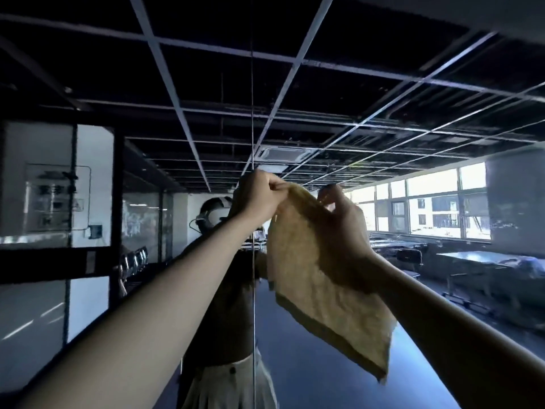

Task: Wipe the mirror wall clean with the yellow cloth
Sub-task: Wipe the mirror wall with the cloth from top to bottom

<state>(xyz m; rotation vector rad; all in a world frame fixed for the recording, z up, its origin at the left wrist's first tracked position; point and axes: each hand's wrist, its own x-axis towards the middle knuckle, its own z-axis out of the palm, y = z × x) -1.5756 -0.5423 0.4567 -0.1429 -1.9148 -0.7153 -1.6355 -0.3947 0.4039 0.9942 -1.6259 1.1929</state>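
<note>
Both hands raised, holding the yellow cloth [318,290] in front of the mirror wall [295,358].
Left hand [261,196] pinches the top corner. Right hand [339,222] grips the top edge just beside it, fingers curled over the fabric. Cloth hangs open, roughly square, lower corner pointing down-right. It is dull mustard yellow with a textured weave and a darker band along the lower edge, slightly blurred. Can't tell if it touches the glass. Vertical seam [253,113] runs behind the left hand.

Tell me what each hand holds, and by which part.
Both hold the yellow cloth: left hand pinches its top corner, right hand grips the top edge beside it.
</note>
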